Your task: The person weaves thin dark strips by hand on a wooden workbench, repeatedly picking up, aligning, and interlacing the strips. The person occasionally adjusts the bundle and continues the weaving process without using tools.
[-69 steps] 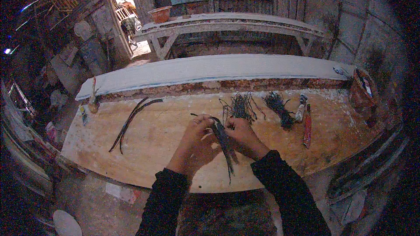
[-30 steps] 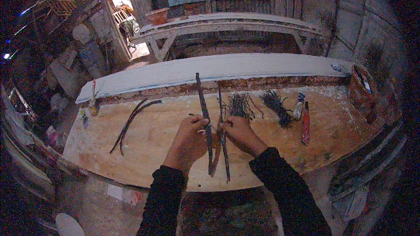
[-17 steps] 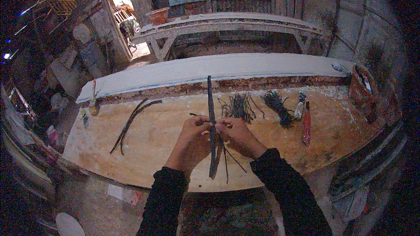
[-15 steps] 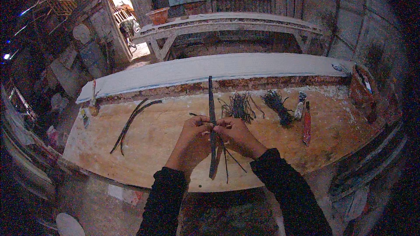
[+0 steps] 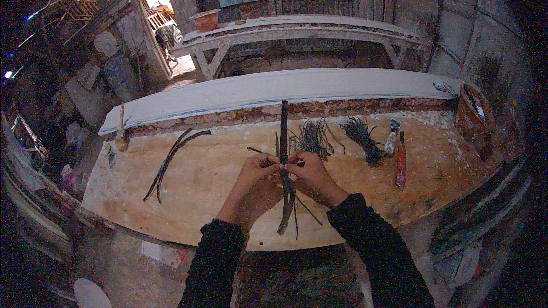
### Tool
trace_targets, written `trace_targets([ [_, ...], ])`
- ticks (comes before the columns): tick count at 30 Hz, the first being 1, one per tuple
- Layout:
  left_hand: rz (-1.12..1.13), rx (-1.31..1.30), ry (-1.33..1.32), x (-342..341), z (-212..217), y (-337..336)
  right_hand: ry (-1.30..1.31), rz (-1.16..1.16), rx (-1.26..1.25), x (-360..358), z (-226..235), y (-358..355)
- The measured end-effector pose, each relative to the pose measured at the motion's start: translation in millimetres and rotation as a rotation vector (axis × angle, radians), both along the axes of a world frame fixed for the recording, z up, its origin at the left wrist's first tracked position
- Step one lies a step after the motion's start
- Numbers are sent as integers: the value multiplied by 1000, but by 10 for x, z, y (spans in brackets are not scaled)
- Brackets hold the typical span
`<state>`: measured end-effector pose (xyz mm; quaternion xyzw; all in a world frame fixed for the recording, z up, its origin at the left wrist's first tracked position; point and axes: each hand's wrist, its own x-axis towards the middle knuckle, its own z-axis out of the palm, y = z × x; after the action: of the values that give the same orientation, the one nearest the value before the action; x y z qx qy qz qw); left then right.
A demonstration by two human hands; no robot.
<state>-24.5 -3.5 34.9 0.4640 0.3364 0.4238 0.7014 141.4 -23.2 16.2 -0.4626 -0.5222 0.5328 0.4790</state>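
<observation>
Both my hands meet above the middle of the wooden board (image 5: 222,217). My left hand (image 5: 258,179) and my right hand (image 5: 311,175) pinch a long dark flat strip (image 5: 284,128) between fingers and thumbs, holding it lengthwise away from me. Its far end reaches the back edge of the board; the near end hangs below my hands. Thin dark strands (image 5: 307,211) stick out under my right hand, partly hidden by it. A few loose dark strips (image 5: 169,162) lie on the left. Right of my hands are a tangled bundle of thin dark strands (image 5: 315,138) and a denser bundle (image 5: 363,140).
A red-handled tool (image 5: 401,162) lies beside a small whitish, dark-marked object (image 5: 392,136). A reddish-brown container (image 5: 475,115) stands at the right end, a brush-like tool (image 5: 121,131) at the left. A long white slab (image 5: 274,86) runs behind the board; another bench (image 5: 308,28) stands beyond.
The strip in my fingers has shifted slightly right and turned, its far part now looking wider and darker. A thin dark piece shows beside it. My hands have moved little.
</observation>
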Motion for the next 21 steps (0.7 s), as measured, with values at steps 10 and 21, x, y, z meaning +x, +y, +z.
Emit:
trace_targets([
  [10, 20, -99, -213, 120, 192, -237, -416, -56, 146, 34, 88, -18],
  [21, -105, -208, -330, 105, 124, -218, -405, -33, 126, 18, 213, -88],
])
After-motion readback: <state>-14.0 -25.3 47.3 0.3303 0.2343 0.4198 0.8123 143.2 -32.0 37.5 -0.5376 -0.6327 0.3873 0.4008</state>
